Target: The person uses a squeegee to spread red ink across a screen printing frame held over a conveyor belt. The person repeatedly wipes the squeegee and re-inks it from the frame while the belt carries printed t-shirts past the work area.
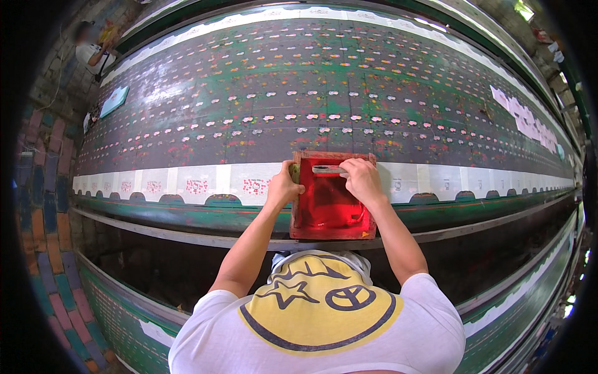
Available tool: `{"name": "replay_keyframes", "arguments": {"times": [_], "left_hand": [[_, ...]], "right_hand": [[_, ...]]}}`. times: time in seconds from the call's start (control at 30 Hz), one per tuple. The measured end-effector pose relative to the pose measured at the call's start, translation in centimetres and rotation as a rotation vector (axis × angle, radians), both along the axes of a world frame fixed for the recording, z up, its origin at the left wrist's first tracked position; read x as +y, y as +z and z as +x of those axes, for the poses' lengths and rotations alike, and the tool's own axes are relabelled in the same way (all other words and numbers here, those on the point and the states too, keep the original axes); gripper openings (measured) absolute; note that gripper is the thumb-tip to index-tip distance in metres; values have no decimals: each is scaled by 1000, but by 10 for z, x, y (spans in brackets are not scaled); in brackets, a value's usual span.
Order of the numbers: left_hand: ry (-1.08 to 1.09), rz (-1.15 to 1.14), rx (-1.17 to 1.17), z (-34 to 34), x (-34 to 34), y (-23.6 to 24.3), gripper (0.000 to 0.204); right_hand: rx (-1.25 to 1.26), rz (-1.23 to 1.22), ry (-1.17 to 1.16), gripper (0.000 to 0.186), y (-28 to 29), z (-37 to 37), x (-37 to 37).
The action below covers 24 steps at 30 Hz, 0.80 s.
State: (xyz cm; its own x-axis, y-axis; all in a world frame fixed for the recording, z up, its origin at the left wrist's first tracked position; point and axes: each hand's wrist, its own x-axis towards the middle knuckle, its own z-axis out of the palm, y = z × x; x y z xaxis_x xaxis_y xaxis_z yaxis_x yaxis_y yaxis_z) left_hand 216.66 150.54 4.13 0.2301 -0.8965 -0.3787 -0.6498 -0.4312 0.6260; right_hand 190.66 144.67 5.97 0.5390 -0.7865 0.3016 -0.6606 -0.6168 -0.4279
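A wooden screen frame [331,234] filled with red ink lies over a row of white fabric pieces [398,184] at the near edge of the long printing table. My left hand [285,184] is closed on the frame's left side. My right hand [361,177] grips a flat squeegee [327,169] across the upper part of the red screen. Several white pieces left of the frame carry red dotted prints with a small figure; those to the right show faint dark figures.
A light blue stack [114,101] sits at the table's left end, and pale pink sheets [520,118] lie along its right. Another person [93,56] is at the far left. A parallel green table [124,324] runs behind me, beside a multicoloured block floor [53,237].
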Motion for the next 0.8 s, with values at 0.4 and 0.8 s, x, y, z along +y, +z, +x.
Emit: {"name": "replay_keyframes", "arguments": {"times": [0.4, 0.8], "left_hand": [[46, -50, 96, 3, 3, 0, 87], [53, -177, 172, -130, -21, 11, 88]], "right_hand": [[8, -42, 51, 18, 2, -28, 116], [11, -41, -34, 20, 25, -161, 83]]}}
